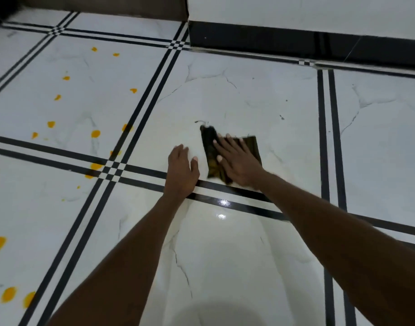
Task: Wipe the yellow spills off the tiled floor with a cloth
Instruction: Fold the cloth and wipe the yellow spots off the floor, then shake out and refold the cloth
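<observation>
right hand (pixel 237 161) pressed flat on the dark folded cloth (pixel 211 147), fingers straight and spread, not curled round it; flat like this, probably, to load the whole pad against the tiled floor (pixel 260 102) for a sliding wipe rather than a lift. cloth lying on the middle tile, near edge just short of the black double stripe (pixel 143 168), a frayed thread trailing from the far corner. left hand (pixel 181 171) planted just beside the cloth on bare tile, fingers relaxed and holding nothing, palm across the stripe; looks like a brace for body weight while leaning forward. yellow spills (pixel 95 133) scattered well apart from the cloth, all on the tiles to the left, some sitting on the striped crossing (pixel 112 170), larger blobs (pixel 8 294) at the lower left edge. none visible under or touching the cloth, so most of the wiping seemingly not yet done, and the next sweep likely leftward across the stripe. black skirting (pixel 295 43) along the far wall. no brand, label or readable writing anywhere on cloth, tile or wall.
</observation>
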